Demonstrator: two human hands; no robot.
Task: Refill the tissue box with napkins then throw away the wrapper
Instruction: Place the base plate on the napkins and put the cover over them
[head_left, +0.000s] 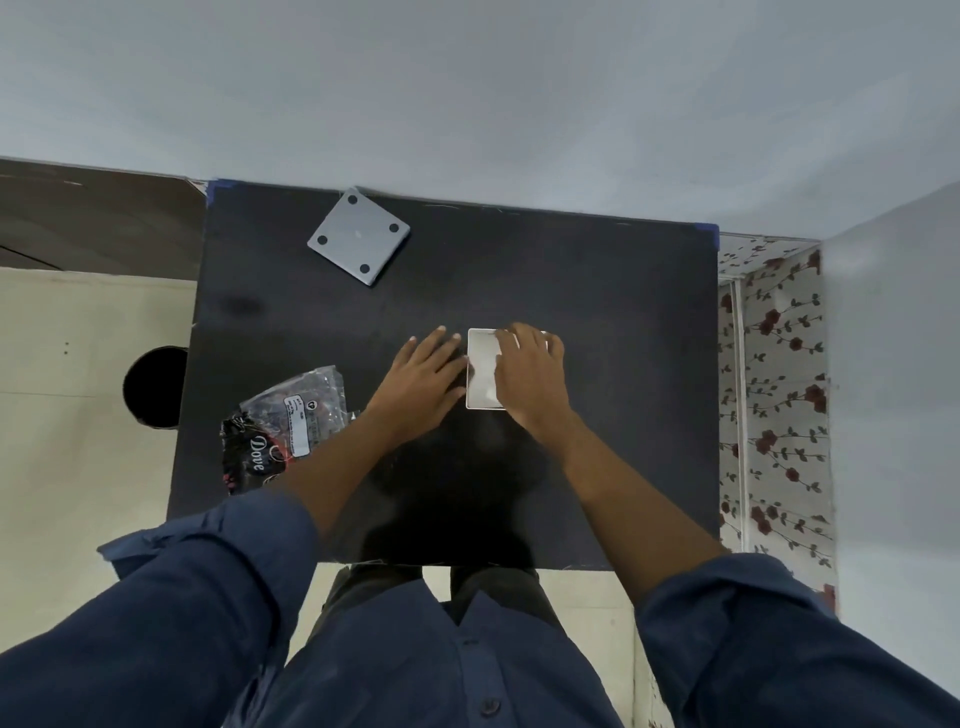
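1. The right hand (530, 374) is lying palm-down over the white box (483, 371), fingers spread across its top, pressing rather than clasping.
2. The left hand (423, 382) is resting open and flat against the box's left side.
3. The box is sitting mid-table (597, 291), on black.
4. The wrapper (291, 426) is lying crumpled well to the left, near the table's edge.
5. A grey plate (358, 236) is lying at the far side.
6. A black bin (153, 387) is standing on the floor, left of the table.
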